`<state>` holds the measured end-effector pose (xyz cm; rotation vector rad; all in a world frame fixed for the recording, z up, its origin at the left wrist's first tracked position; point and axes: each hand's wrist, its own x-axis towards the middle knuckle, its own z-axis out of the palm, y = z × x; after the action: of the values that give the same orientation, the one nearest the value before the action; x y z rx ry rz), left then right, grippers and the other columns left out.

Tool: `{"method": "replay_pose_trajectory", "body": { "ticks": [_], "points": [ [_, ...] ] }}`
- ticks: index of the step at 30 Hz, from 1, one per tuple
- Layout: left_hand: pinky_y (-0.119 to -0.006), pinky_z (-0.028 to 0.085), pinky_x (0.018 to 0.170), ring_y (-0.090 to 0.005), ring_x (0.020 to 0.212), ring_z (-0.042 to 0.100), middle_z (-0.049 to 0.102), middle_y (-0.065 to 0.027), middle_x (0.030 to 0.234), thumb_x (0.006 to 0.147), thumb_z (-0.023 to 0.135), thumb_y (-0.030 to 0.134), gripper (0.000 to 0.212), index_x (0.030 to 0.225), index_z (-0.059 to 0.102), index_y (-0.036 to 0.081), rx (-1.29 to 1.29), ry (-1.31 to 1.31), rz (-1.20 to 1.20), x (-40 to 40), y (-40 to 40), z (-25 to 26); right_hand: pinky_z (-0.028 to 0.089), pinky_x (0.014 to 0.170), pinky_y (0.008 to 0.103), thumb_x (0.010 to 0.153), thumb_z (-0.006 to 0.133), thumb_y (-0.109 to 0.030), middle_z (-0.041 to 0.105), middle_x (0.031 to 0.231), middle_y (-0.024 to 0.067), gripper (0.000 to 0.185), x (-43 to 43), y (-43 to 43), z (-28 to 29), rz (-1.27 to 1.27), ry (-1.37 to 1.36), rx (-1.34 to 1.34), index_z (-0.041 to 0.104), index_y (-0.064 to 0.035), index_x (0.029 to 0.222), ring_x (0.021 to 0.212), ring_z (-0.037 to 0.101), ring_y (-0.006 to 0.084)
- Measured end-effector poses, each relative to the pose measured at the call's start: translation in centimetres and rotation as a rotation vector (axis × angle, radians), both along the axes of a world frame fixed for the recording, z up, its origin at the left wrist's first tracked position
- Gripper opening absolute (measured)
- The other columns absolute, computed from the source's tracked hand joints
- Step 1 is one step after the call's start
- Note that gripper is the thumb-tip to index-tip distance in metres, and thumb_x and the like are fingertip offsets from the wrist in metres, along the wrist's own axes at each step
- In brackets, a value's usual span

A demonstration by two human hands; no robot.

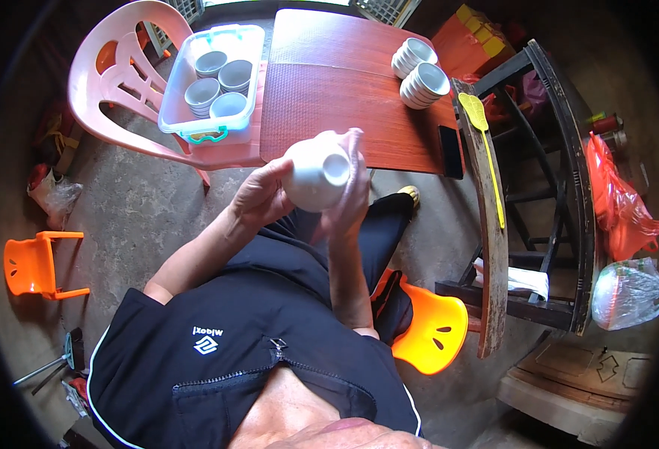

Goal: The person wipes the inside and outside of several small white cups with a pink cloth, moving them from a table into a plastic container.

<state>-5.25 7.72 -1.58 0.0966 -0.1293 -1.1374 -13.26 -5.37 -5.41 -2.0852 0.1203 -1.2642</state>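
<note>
A white bowl (314, 178) is tipped with its foot ring facing up and to the right. My left hand (263, 192) grips the bowl's left side, thumb on top. A pale pink cloth (354, 147) is in my right hand (347, 207), pressed along the bowl's right rim. Beyond my hands is a red-brown table (329, 106). Two stacks of similar bowls stand at its far right, the nearer stack (425, 86) and the farther stack (415, 56). To the left, a clear plastic bin (168, 115) holds several bowls (202, 92), some of them stacked.
The bin rests on a pink plastic chair (91, 84). A black phone (449, 151) lies near the table's right edge. Right of it, a wooden bench (493, 303) carries a yellow fly swatter (489, 149). Orange stools stand at left (29, 266) and beside my right hip (436, 331).
</note>
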Motion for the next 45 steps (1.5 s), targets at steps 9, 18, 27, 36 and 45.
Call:
{"method": "replay_pose_trajectory", "body": {
  "ticks": [9, 18, 27, 36, 45],
  "points": [
    [-0.043, 0.044, 0.102, -0.0284, 0.117, 0.054, 0.053, -0.019, 0.126, 0.09, 0.059, 0.013, 0.052, 0.133, 0.037, -0.005, -0.017, -0.019, 0.057, 1.1, 1.2, -1.3, 0.041, 0.098, 0.0421, 0.099, 0.042, -0.018, 0.044, 0.128, 0.0232, 0.045, 0.5, 0.5, 2.9, 0.242, 0.067, 0.08, 0.032, 0.0036, 0.137, 0.119, 0.048, 0.036],
    [-0.04, 0.048, 0.095, -0.0251, 0.106, 0.061, 0.061, -0.0135, 0.113, 0.079, 0.072, 0.013, 0.047, 0.118, 0.053, -0.005, 0.213, -0.258, -0.004, -1.1, 1.1, 0.5, 0.049, 0.082, 0.0314, 0.088, 0.056, -0.017, 0.06, 0.104, 0.0144, 0.033, 0.1, -1.2, 3.6, 0.512, 0.05, 0.526, 0.052, 0.0043, 0.113, 0.093, 0.06, 0.0201],
    [-0.038, 0.048, 0.092, -0.0243, 0.099, 0.063, 0.064, -0.014, 0.107, 0.07, 0.078, 0.014, 0.055, 0.115, 0.056, -0.008, 0.338, -0.519, -0.259, 1.2, 1.7, 1.4, 0.051, 0.081, 0.032, 0.094, 0.045, -0.022, 0.063, 0.104, 0.0168, 0.031, 0.7, -2.7, 0.9, 0.814, 0.237, 0.892, 0.055, 0.0034, 0.109, 0.092, 0.063, 0.0218],
    [-0.031, 0.048, 0.088, -0.0158, 0.095, 0.062, 0.066, -0.0097, 0.105, 0.07, 0.079, 0.009, 0.051, 0.114, 0.059, -0.006, 0.434, -0.87, -0.156, 0.8, 1.1, 2.4, 0.05, 0.084, 0.034, 0.09, 0.055, -0.003, 0.06, 0.108, 0.0149, 0.024, -0.5, 0.6, 2.2, 0.434, -0.02, 0.671, 0.05, 0.0049, 0.112, 0.099, 0.06, 0.0216],
    [-0.042, 0.036, 0.108, -0.0279, 0.124, 0.047, 0.049, -0.019, 0.132, 0.089, 0.061, 0.011, 0.055, 0.136, 0.035, -0.003, -0.106, 0.209, -0.044, 0.9, -1.1, 0.0, 0.039, 0.101, 0.0431, 0.1, 0.029, -0.021, 0.038, 0.139, 0.0218, 0.045, 0.6, 0.9, 3.1, 0.063, -0.057, 0.061, 0.032, -0.0001, 0.14, 0.128, 0.039, 0.0353]
  ]
}}
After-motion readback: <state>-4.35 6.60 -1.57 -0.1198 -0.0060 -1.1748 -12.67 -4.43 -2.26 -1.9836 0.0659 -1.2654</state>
